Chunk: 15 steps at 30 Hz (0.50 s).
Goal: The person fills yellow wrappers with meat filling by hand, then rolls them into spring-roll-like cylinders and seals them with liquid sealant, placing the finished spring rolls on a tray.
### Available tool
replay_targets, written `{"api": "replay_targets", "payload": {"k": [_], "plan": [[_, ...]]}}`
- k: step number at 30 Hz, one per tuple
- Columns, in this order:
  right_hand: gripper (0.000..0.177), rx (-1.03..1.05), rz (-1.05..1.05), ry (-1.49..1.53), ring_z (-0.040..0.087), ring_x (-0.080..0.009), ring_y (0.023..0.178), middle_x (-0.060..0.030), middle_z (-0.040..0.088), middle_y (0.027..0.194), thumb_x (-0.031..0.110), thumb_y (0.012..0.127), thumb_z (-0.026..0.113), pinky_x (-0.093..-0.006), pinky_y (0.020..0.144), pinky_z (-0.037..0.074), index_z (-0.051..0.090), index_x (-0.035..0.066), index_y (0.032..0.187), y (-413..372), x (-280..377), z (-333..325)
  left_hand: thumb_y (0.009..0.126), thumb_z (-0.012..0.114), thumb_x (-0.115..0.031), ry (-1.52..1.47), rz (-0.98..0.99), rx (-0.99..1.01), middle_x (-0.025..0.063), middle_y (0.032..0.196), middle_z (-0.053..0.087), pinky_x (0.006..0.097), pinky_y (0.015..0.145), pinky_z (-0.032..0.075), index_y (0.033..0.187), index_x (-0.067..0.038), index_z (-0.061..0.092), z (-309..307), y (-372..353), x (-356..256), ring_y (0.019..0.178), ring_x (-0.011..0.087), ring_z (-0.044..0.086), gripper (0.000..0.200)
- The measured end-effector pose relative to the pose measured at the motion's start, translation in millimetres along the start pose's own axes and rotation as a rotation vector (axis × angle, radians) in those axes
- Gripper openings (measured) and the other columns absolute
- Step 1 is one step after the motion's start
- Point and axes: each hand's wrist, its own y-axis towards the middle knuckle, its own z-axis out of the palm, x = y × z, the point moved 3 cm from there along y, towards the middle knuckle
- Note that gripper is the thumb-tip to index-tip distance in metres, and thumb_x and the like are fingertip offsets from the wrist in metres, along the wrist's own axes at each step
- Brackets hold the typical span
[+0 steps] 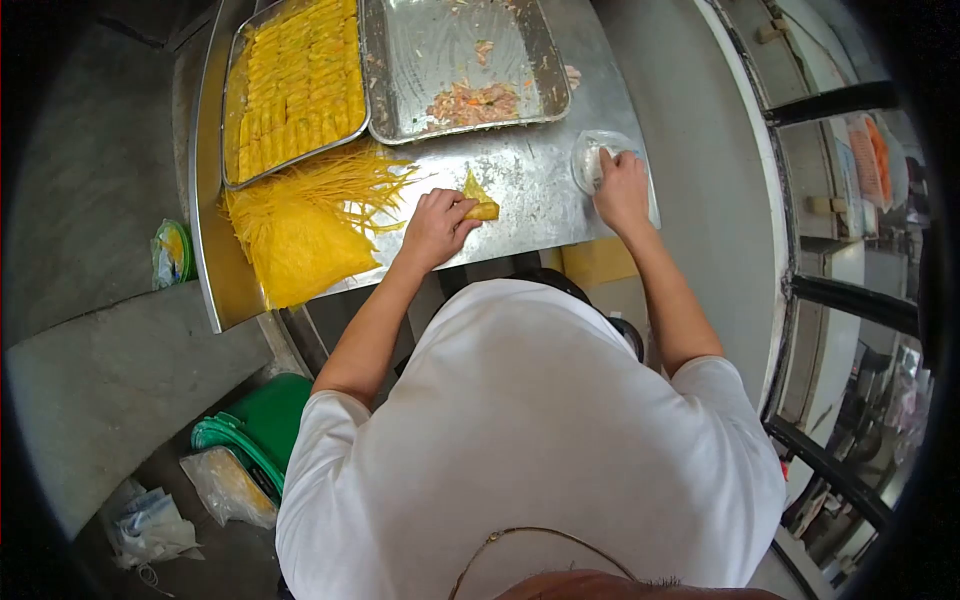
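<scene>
My left hand (437, 228) rests on the steel table with its fingertips closed on a yellow spring roll (484, 212). The roll is partly rolled, and the pointed end of its wrapper lies flat on the far side. At the right, my right hand (622, 190) reaches into a small clear bowl (583, 176) holding something whitish. Its fingers are bent together, and whatever they grip is hidden. Left of my left hand lies a stack of yellow wrappers (308, 250), with shredded-looking strips along its far edge.
A metal tray (366, 100) of tightly packed yellow rolls (300, 75) stands at the back left. Beside it, another tray (440, 128) holds some minced filling (475, 103). The table (530, 225) has a raised left edge. A green bin (265, 420) and plastic bags (155, 528) are on the floor.
</scene>
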Motion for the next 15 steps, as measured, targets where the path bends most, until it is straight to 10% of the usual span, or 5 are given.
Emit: {"api": "replay_targets", "payload": {"k": [10, 15], "plan": [[0.054, 0.050, -0.102, -0.089, 0.055, -0.0355, 0.121, -0.0161, 0.061, 0.123, 0.005, 0.092, 0.058, -0.0488, 0.100, 0.047, 0.069, 0.015, 0.144, 8, -38, 29, 0.089, 0.084, -0.022, -0.064, -0.047, -0.014, 0.0085, 0.117, 0.070, 0.0443, 0.093, 0.050, 0.124, -0.009, 0.072, 6, -20, -17, 0.109, 0.0318, 0.063, 0.039], [0.068, -0.063, -0.156, 0.455, 0.057, -0.0390, 0.115, -0.0211, 0.061, 0.121, -0.013, 0.078, 0.057, -0.0463, 0.102, 0.049, 0.073, 0.013, 0.139, 13, -27, 8, 0.091, 0.081, -0.023, -0.032, -0.092, -0.090, 0.0049, 0.119, 0.069, 0.0430, 0.096, 0.049, 0.123, -0.011, 0.073, 6, -28, -25, 0.110, 0.0292, 0.064, 0.035]]}}
